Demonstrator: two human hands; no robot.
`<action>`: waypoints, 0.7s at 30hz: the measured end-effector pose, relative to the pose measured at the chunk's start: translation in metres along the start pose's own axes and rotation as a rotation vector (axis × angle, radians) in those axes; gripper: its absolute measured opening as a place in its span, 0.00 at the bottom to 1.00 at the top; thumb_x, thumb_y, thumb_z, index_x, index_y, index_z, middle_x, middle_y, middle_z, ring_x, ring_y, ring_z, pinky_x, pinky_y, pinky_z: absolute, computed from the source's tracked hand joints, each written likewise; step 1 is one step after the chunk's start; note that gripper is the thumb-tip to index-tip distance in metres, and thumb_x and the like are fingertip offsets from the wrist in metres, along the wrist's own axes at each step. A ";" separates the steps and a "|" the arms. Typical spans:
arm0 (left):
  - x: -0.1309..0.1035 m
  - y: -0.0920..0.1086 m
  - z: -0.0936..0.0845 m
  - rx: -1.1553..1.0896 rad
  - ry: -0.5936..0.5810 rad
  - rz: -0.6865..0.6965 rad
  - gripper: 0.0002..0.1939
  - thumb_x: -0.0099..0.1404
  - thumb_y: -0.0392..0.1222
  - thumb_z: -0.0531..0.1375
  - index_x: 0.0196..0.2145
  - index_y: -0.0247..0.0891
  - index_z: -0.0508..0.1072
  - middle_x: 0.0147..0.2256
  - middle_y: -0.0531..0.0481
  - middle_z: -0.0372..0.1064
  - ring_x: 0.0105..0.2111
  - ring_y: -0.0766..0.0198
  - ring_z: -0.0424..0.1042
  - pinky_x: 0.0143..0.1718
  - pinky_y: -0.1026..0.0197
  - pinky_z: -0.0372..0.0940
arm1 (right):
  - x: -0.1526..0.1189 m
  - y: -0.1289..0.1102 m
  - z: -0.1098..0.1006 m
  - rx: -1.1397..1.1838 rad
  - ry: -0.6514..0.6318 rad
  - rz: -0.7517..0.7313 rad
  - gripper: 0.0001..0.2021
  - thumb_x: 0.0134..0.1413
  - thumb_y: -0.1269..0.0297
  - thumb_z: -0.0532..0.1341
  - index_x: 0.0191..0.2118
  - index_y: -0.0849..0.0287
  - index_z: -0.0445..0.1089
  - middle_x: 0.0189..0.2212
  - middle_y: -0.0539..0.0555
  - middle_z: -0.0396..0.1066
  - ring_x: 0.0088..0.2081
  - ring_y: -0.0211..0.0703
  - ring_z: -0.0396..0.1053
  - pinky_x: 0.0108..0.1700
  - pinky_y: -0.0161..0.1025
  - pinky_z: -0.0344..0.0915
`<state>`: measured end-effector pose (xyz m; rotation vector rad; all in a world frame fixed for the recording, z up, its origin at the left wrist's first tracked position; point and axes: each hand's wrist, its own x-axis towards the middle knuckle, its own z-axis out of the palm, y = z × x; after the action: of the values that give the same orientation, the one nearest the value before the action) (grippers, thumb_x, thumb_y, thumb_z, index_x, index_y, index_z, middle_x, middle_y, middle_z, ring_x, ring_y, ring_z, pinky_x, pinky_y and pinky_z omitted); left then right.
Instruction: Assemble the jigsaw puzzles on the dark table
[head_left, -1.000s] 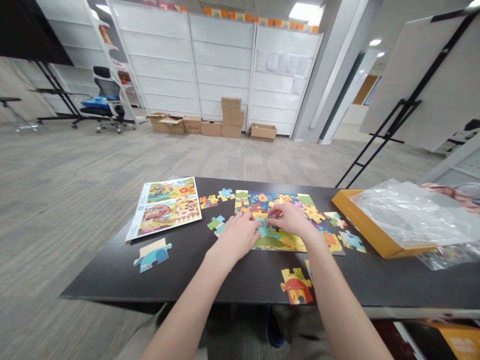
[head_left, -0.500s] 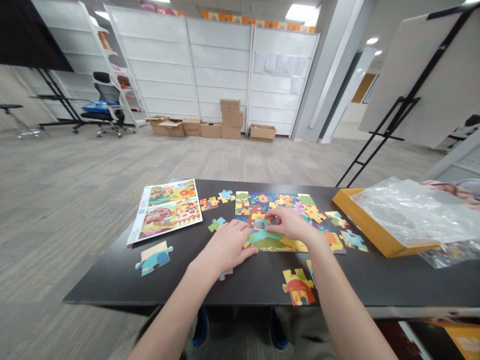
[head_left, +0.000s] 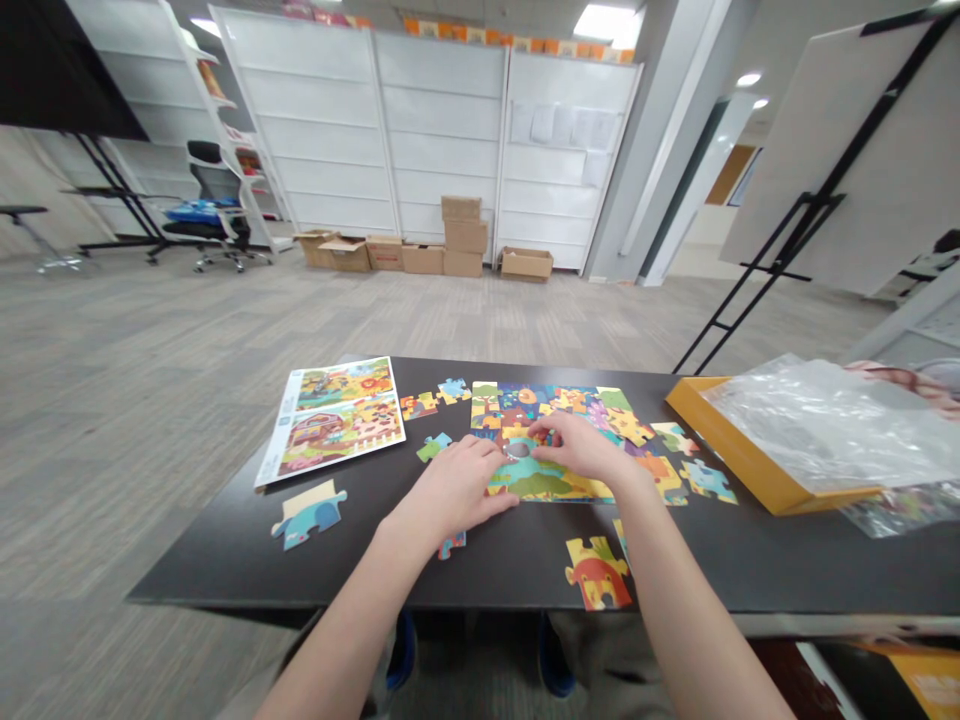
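A colourful, partly joined puzzle [head_left: 544, 487] lies on the dark table. My left hand [head_left: 469, 485] rests with spread fingers on its left part and on the table beside it, holding nothing. My right hand [head_left: 574, 445] is over the middle of the puzzle, thumb and fingertips bent down onto it around a grey and teal part; whether a piece is between them is too small to tell. Loose pieces lie around: a blue one [head_left: 310, 513] at the left, a red and yellow one [head_left: 598, 573] near the front edge, a light blue one [head_left: 707, 480] at the right.
A picture sheet [head_left: 337, 420] lies at the table's left. On the right stands an orange box [head_left: 750, 460] with clear plastic [head_left: 825, 430] over it. Beyond the table are cardboard boxes [head_left: 463, 237], a chair [head_left: 214, 205] and a whiteboard stand [head_left: 780, 260].
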<state>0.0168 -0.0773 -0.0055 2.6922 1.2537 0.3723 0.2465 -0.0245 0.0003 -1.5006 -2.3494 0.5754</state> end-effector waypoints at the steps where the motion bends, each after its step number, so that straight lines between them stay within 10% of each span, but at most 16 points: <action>1: 0.000 -0.001 0.000 -0.001 0.003 0.000 0.22 0.66 0.54 0.64 0.51 0.37 0.75 0.48 0.42 0.75 0.51 0.51 0.70 0.55 0.53 0.66 | 0.000 0.000 0.000 -0.002 -0.001 0.001 0.11 0.52 0.68 0.67 0.44 0.59 0.78 0.39 0.56 0.78 0.33 0.42 0.72 0.38 0.37 0.67; 14: -0.001 -0.013 -0.007 -0.188 0.072 -0.015 0.18 0.69 0.53 0.60 0.50 0.41 0.76 0.50 0.45 0.74 0.51 0.55 0.72 0.54 0.56 0.67 | -0.002 -0.001 -0.001 0.030 -0.011 0.011 0.10 0.52 0.67 0.67 0.42 0.59 0.77 0.40 0.55 0.78 0.32 0.39 0.71 0.37 0.36 0.66; 21: -0.019 -0.055 -0.047 -0.220 0.227 -0.324 0.16 0.71 0.48 0.53 0.41 0.41 0.79 0.42 0.48 0.79 0.42 0.57 0.76 0.45 0.58 0.68 | -0.003 -0.002 -0.006 0.041 0.055 0.064 0.11 0.58 0.60 0.63 0.44 0.59 0.74 0.38 0.55 0.78 0.32 0.41 0.71 0.35 0.37 0.65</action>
<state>-0.0488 -0.0548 0.0238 2.2637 1.5751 0.7372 0.2489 -0.0264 0.0061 -1.5576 -2.2420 0.5865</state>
